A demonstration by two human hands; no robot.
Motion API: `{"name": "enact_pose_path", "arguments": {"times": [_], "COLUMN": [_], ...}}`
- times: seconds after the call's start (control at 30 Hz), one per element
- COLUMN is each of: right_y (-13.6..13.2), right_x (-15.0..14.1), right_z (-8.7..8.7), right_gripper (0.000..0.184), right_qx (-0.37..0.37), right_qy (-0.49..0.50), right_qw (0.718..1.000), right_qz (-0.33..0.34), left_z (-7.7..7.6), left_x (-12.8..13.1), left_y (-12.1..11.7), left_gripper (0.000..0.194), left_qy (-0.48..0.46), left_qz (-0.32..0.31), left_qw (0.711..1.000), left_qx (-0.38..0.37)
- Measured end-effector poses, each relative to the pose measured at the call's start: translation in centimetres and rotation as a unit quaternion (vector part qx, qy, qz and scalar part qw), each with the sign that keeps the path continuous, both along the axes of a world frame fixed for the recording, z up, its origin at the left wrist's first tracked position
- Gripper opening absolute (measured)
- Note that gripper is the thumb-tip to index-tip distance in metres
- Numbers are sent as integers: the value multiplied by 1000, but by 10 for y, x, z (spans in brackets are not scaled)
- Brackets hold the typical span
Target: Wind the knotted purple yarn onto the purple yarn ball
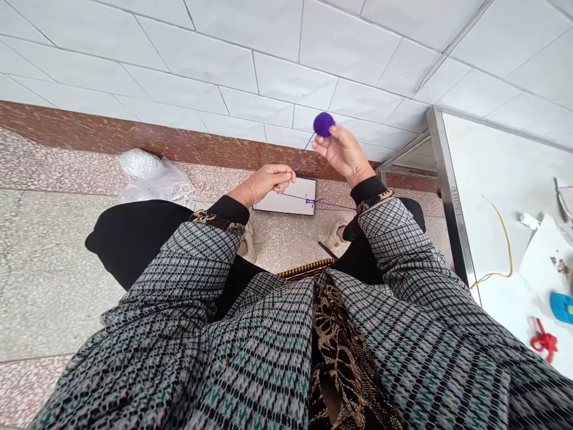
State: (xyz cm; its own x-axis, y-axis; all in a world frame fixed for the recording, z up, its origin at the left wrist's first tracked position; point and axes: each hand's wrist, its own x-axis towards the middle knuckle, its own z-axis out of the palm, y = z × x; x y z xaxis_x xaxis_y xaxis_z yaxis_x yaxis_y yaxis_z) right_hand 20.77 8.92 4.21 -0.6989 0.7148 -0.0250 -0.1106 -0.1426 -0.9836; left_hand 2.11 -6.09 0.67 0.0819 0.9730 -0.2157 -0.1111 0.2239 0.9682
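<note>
A small purple yarn ball (323, 124) is pinched in the fingertips of my right hand (342, 152), held up in front of the wall. From the ball a purple strand (308, 143) runs down to my left hand (271, 182), whose fingers are closed on it. More purple yarn (333, 205) stretches from near my left hand toward my right sleeve, with a small tangle or knot along it. Below my hands a white rectangular board or box lid (284, 206) with a dark edge lies on the floor; my left hand partly covers it from view.
Clear plastic bags with white yarn (152, 176) lie on the floor at the left, by the wall. On the right stands a white table (492, 179) with a metal leg, bearing a yellow cord (508, 239), a red ribbon-like piece (544, 340) and a blue object (561, 307).
</note>
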Motion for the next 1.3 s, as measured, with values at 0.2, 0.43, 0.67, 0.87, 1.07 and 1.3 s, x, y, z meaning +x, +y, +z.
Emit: {"name": "enact_pose_path", "arguments": {"times": [0.2, 0.43, 0.67, 0.87, 1.07, 1.3], "right_y": [17, 1, -1, 10, 41, 73], "right_x": [0, 7, 22, 17, 32, 67], "right_z": [-12, -13, -1, 15, 22, 17], "right_gripper": [49, 28, 55, 57, 37, 46], "right_qx": [72, 234, 5, -20, -40, 31], "right_qy": [-85, -374, 11, 120, 165, 194], "right_qw": [988, 872, 936, 990, 949, 918], "right_qz": [-106, 210, 350, -75, -267, -346], "left_z": [10, 13, 6, 1, -10, -50], "left_x": [-3, -17, -16, -5, -15, -44], "left_y": [-4, -5, 0, -4, -13, -12], "left_gripper": [17, 17, 13, 26, 17, 15], "left_qy": [78, 48, -29, -128, -137, 280], "left_qz": [-99, -70, 57, 36, 101, 100], "left_qw": [991, 993, 997, 991, 985, 938], "left_qx": [37, 78, 45, 18, -33, -177]}}
